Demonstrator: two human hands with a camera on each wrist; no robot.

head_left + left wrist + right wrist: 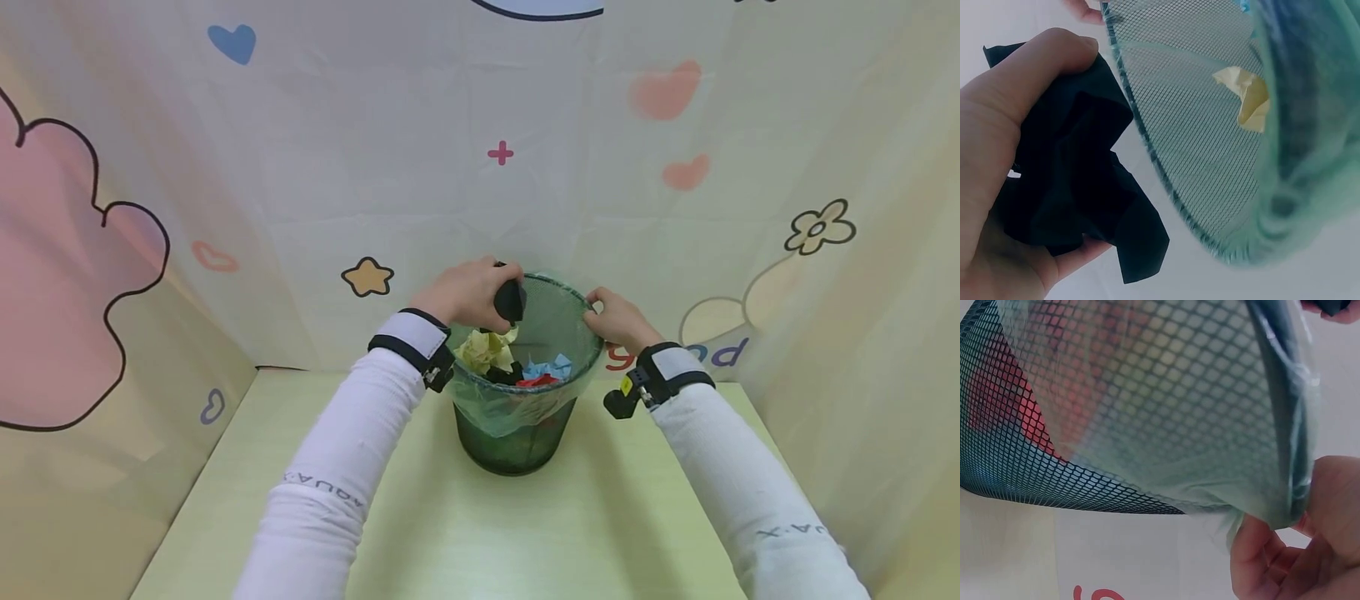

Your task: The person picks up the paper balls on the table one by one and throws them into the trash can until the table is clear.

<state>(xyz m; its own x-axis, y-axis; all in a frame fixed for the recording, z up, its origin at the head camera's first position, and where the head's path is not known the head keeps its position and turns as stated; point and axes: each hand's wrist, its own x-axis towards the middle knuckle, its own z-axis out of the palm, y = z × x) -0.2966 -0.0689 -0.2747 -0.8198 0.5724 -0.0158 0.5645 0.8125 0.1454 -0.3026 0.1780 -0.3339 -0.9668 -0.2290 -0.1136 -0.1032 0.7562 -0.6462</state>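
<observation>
A mesh wastebasket point(510, 454) lined with a translucent green plastic bag point(495, 412) stands on the table. Over its left side my left hand point(472, 292) grips a crumpled sheet of black paper point(1079, 169), thumb on one face and fingers around the other. My right hand point(622, 321) pinches the bag-covered rim point(1294, 506) at the basket's right side. Inside lie crumpled yellow paper point(480, 354), blue paper point(551, 367), red paper point(536, 382) and a black piece point(504, 375). In the right wrist view, red and blue show through the mesh.
The pale yellow-green table point(465, 533) carries the basket near its back edge. Close behind hangs a light curtain point(420, 167) printed with hearts, a star and a flower, and it also runs down both sides.
</observation>
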